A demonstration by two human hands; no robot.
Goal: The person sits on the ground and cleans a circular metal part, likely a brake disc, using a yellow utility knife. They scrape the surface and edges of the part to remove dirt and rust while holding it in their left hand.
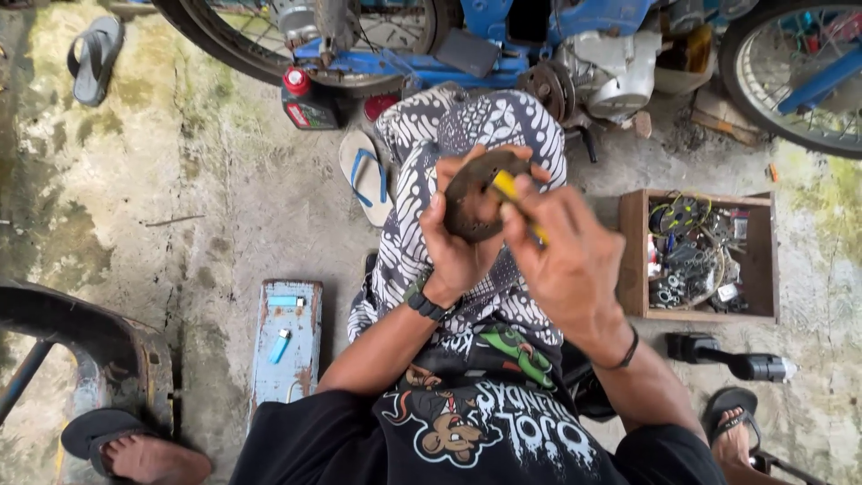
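Observation:
My left hand (pixel 453 242) grips a dark, rusty round metal part (pixel 474 198) held up over my lap. My right hand (pixel 561 247) holds a yellow-handled tool (pixel 507 190) whose tip rests against the part's face. Both hands are close together above my patterned black-and-white trousers (pixel 422 162). A black watch sits on my left wrist, a thin band on my right.
A blue motorbike (pixel 503 45) with two spoked wheels stands ahead. A wooden box of small parts (pixel 633 260) lies on the right, a black tool (pixel 741 362) below it. A red-capped oil bottle (pixel 305 99), a flip-flop (pixel 359 175) and a blue metal block with a lighter (pixel 287 346) lie left.

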